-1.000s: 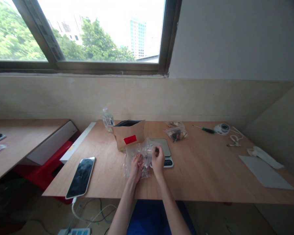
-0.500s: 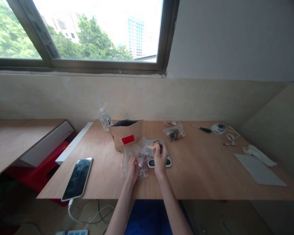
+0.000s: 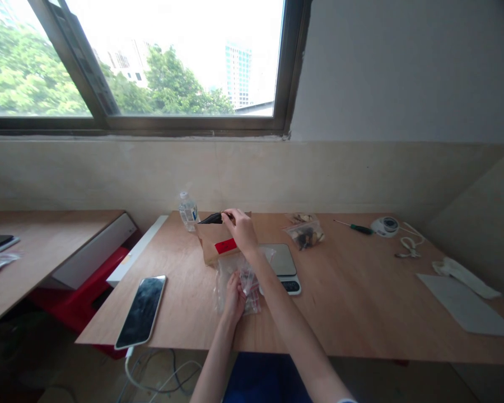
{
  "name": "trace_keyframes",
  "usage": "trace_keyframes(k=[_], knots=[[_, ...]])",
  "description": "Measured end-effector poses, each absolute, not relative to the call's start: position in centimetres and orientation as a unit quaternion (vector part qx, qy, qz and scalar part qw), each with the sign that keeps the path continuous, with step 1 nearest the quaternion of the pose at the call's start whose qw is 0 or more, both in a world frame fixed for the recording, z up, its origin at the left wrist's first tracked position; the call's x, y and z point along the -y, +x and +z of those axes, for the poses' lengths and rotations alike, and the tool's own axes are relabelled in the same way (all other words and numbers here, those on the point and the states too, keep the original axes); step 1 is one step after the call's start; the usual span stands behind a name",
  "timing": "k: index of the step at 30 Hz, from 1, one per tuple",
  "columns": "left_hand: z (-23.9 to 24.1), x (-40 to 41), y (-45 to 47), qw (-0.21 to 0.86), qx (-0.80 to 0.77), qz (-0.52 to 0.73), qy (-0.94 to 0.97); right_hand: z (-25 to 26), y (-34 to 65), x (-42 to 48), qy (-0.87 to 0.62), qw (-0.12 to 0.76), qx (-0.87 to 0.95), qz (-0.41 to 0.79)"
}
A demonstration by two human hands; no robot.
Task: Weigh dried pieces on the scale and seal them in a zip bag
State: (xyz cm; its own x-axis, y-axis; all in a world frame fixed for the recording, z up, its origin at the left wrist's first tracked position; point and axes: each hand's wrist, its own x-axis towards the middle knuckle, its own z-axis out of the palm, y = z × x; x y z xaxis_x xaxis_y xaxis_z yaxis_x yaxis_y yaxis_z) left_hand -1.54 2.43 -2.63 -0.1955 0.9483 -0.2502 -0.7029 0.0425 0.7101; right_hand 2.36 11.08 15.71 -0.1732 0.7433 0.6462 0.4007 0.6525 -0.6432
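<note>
One clear plastic bag (image 3: 225, 274) is gripped by my left hand (image 3: 236, 296). Beyond those fingers, my right hand (image 3: 241, 228) curls at the mouth of the brown pouch (image 3: 209, 246); cannot tell whether it grasps anything. Scale (image 3: 286, 261): right of left fingers.

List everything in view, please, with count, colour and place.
Pouch: one, brown, central
Clear bags: count unclear, colourless, before pouch
Scale: one, grey-white, right of pouch
Filled bags: seemingly two, clear, beyond scale
Bottle: one, clear, left of pouch
Phone: one, black screen, left front
Screwdriver: one, green, back right
Dome camera: one, white, beside screwdriver
Sheet: one, pale, far right
Tables: two, brown, centre and left
Window: one, dark frame, back
Left hand: one, on clear bags
Right hand: one, at pouch mouth
</note>
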Motion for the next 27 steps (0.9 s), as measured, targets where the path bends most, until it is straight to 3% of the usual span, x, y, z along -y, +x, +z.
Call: trace_keyframes(k=[9,14,18,27], knots=[[-2.0,-2.2,-1.5,0.624,-0.371,0.668,0.167,15.8,3.5,-10.8,-0.404,0.436,0.784,0.178],[-1.8,-2.1,-1.3,0.629,-0.363,0.668,0.165,16.8,2.8,-12.0,-0.394,0.495,0.747,0.204],[-2.1,-2.2,-1.4,0.618,-0.376,0.67,0.166,17.9,1.1,-13.0,-0.357,0.547,0.744,0.143],[-2.0,-2.2,-1.3,0.622,-0.373,0.673,0.146,16.6,0.9,-12.5,-0.324,0.462,0.821,0.086]])
